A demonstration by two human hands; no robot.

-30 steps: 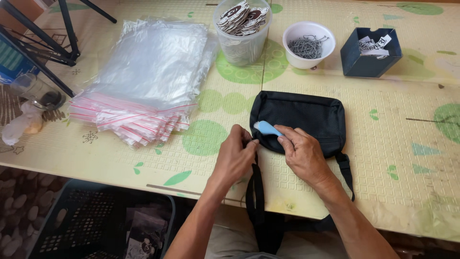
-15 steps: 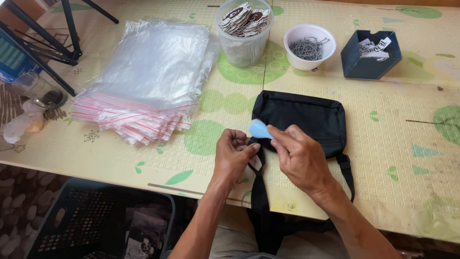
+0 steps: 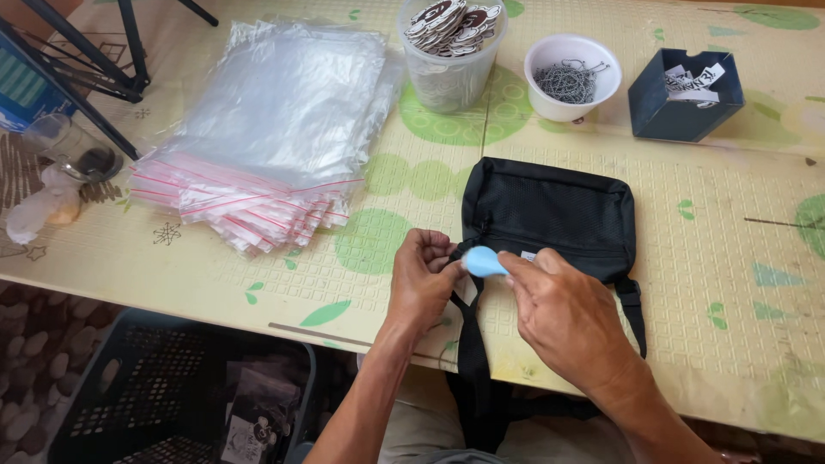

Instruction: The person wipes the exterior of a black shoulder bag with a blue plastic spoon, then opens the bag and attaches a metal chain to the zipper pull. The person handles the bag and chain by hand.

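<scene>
A black fabric bag (image 3: 550, 215) lies flat on the table, its straps (image 3: 471, 344) hanging over the near edge. My left hand (image 3: 423, 279) pinches the bag's near left corner by the strap. My right hand (image 3: 563, 314) holds a small light blue tag (image 3: 484, 261) between thumb and fingers, against that same corner. Both hands nearly touch each other there.
A stack of clear zip bags with red strips (image 3: 271, 129) lies to the left. At the back stand a clear tub of round badges (image 3: 451, 47), a white bowl of metal chains (image 3: 571, 77) and a dark blue box (image 3: 683, 94). A black crate (image 3: 172, 395) sits below the table edge.
The blue tag has stayed at the bag's near left corner while both hands shifted slightly around it; the bag has not moved.
</scene>
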